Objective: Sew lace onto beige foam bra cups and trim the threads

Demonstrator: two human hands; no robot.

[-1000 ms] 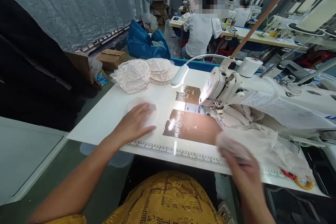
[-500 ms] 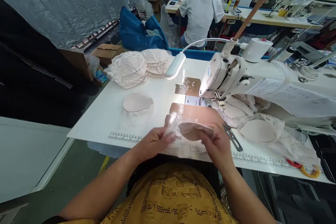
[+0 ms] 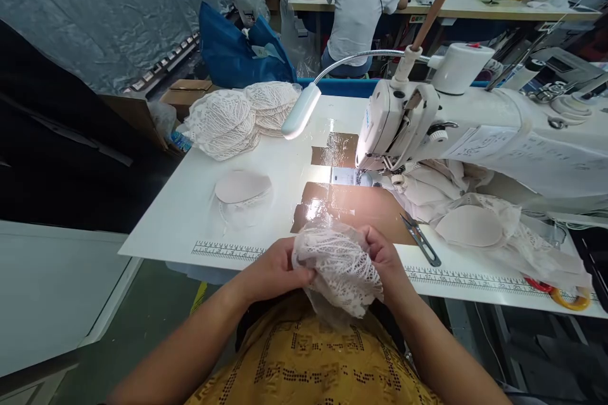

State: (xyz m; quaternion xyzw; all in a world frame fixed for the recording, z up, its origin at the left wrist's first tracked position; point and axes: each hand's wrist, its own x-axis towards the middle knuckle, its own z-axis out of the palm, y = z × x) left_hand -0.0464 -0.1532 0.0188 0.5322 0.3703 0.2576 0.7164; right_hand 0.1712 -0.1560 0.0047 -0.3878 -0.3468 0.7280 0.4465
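Lace piece (image 3: pixel 339 266): held at the table's front edge, its lower part hanging over the lap. Left hand (image 3: pixel 280 271) pinches its left side, thumb on top; right hand (image 3: pixel 387 266) grips the right side, fingers narrow, tips partly hidden by fabric. Holding from opposite sides probably keeps the limp lace spread.

Ruler strip (image 3: pixel 475 279) lines the front edge, presumably for measuring against. Snips (image 3: pixel 420 239) lie just beyond the right hand, apparently for easy reach; they limit room on that side. Farther right, yellow-handled scissors (image 3: pixel 570 299) sit at the fabric's edge.

Beyond the lace, a brown sheet (image 3: pixel 361 205) covers the table (image 3: pixel 175 209) before the sewing machine (image 3: pixel 399 130), likely as a smooth surface. Left of it lies an oval pad (image 3: pixel 243 187), well apart from the hands; the widest room for moving is on this side. The machine head and bunched fabric (image 3: pixel 432 186) crowd the right.

Behind: lamp (image 3: pixel 302 111) lighting the needle area; lace stacks (image 3: pixel 223 123) near the far-left edge.
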